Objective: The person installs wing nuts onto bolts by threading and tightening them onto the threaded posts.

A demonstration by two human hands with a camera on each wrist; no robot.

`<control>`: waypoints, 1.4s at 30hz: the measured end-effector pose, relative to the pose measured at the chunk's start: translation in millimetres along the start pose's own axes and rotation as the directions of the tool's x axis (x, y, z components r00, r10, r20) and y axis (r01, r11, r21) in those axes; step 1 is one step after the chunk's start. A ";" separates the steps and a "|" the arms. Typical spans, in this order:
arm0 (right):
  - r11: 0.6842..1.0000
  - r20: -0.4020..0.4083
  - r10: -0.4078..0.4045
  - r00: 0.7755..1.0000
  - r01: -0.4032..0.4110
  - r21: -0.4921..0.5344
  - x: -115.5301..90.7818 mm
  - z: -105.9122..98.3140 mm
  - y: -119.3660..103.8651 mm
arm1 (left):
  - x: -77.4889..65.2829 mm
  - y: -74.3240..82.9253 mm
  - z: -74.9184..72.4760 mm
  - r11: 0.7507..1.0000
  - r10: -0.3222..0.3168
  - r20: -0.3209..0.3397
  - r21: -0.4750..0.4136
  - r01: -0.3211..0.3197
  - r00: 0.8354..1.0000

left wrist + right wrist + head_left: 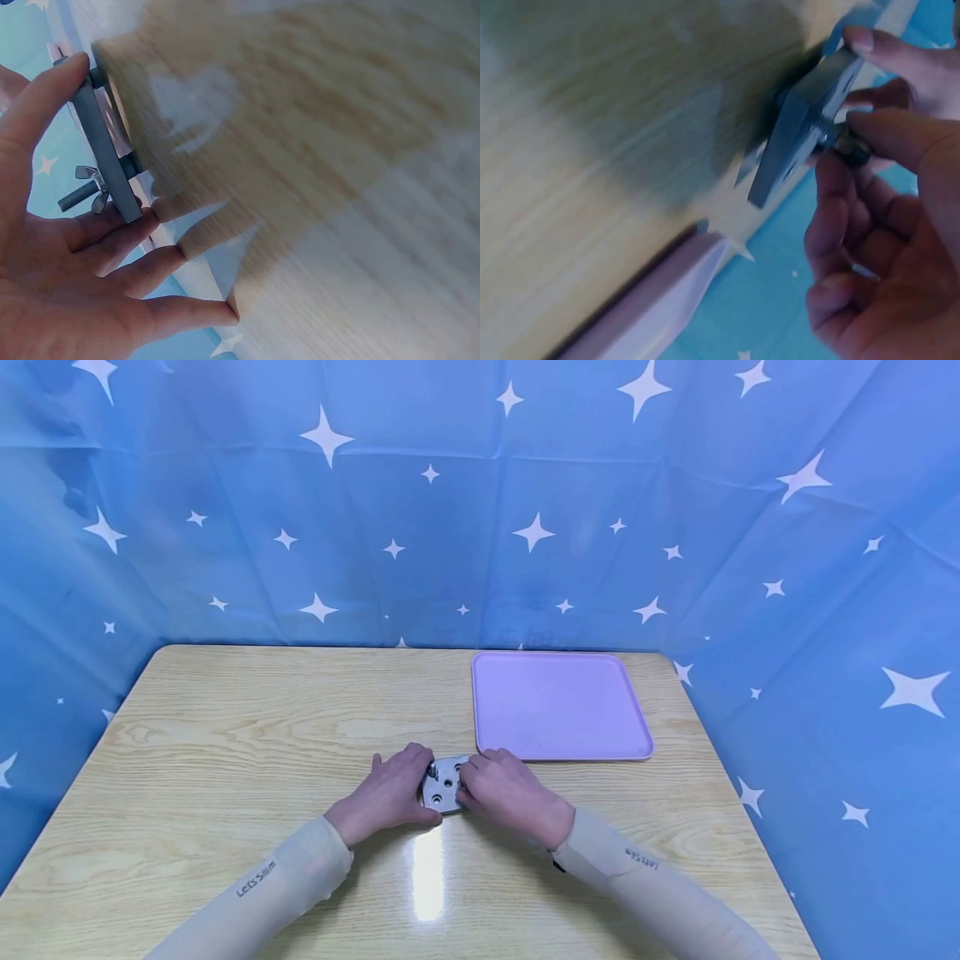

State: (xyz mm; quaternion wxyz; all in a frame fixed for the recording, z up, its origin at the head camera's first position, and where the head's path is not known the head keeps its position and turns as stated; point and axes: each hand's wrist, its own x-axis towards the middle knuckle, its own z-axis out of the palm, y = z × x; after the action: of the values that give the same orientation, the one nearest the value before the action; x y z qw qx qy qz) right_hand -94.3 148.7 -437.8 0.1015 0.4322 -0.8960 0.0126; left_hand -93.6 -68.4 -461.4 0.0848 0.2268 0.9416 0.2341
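Observation:
A grey metal plate [450, 797] with several holes stands low over the wooden table, raised on short feet seen in the left wrist view. My left hand [390, 792] grips it by its edges, thumb at the near side and fingertips at the far side. A wing nut [91, 189] sits on a threaded bolt [73, 199] that sticks up from the plate. At the plate's right part, my right hand [506, 795] pinches a small dark metal nut [853, 148] between thumb and index finger, on another bolt [823, 133]. In the head view the fingers hide that nut.
Behind and to the right of the hands, a purple tray [558, 706] lies on the wooden table [262, 727], its near edge close to my right hand. A blue cloth [442, 560] with white stars hangs behind the table and along its sides.

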 end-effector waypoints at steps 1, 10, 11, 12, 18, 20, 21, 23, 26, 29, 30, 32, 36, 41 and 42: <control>1.000 -0.017 0.017 1.000 -0.017 0.003 0.1 1.3 -1.5 | -0.1 0.0 -0.2 1.000 -0.001 0.000 0.002 0.001 1.000; 0.995 0.019 0.095 0.995 -0.096 0.038 -1.1 -2.6 -5.2 | 0.5 -0.2 -1.8 1.000 -0.002 0.013 -0.003 0.002 1.000; 0.995 0.045 0.090 0.995 -0.092 0.045 -1.6 -5.1 -3.4 | 0.7 -0.6 -1.8 1.000 -0.002 0.015 -0.005 0.002 1.000; 0.995 0.073 0.074 0.995 -0.078 0.053 -2.0 -7.9 -1.2 | 0.6 -0.9 -2.0 1.000 -0.003 0.016 -0.008 0.003 1.000; 0.984 0.148 -0.176 0.973 0.170 0.048 -3.5 -19.1 14.6 | 1.2 -2.8 -2.3 1.000 -0.007 0.017 0.002 0.007 1.000; 0.974 0.134 -0.229 0.964 0.227 0.031 -3.3 -19.1 17.0 | 1.4 -2.8 -2.1 1.000 -0.008 0.021 0.000 0.008 1.000; 0.970 0.123 -0.243 0.962 0.242 0.020 -3.4 -18.6 17.5 | 1.5 -2.7 -1.9 1.000 -0.007 0.025 -0.002 0.007 1.000; 0.967 0.104 -0.255 0.961 0.255 0.009 -3.9 -16.8 18.0 | 1.6 -2.2 -1.3 1.000 -0.007 0.027 -0.008 0.007 1.000; 0.966 0.086 -0.256 0.963 0.258 -0.016 -4.4 -13.8 17.4 | 1.8 -1.4 -0.5 1.000 -0.005 0.027 -0.010 0.005 1.000; 0.968 0.086 -0.244 0.966 0.248 -0.043 -3.9 -11.0 16.1 | 1.5 -1.3 0.0 1.000 -0.006 0.021 -0.011 0.006 1.000; 0.969 0.086 -0.239 0.967 0.244 -0.048 -3.6 -10.0 15.7 | 1.3 -1.4 0.2 1.000 -0.006 0.021 -0.012 0.007 1.000; 0.970 0.084 -0.228 0.970 0.233 -0.061 -3.4 -8.8 14.9 | 0.9 -1.6 0.3 1.000 -0.006 0.020 -0.015 0.006 1.000; 0.975 0.066 -0.204 0.977 0.209 -0.076 -3.2 -7.0 12.5 | 1.2 -1.8 0.4 1.000 -0.001 0.017 -0.013 0.002 1.000; 0.986 0.050 -0.151 0.987 0.154 -0.068 -2.7 -3.0 8.5 | 1.5 -2.2 0.8 1.000 0.000 0.013 -0.004 0.000 1.000; 0.989 0.044 -0.135 0.990 0.137 -0.060 -2.6 -2.1 7.6 | 1.4 -2.3 0.9 1.000 0.000 0.013 -0.003 0.000 1.000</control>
State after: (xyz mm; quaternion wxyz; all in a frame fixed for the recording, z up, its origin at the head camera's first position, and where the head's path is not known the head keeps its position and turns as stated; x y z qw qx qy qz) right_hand -98.2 155.6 -435.8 0.0978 0.4891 -0.8662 -0.0311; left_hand -95.5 -69.1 -463.4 0.0910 0.2281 0.9407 0.2340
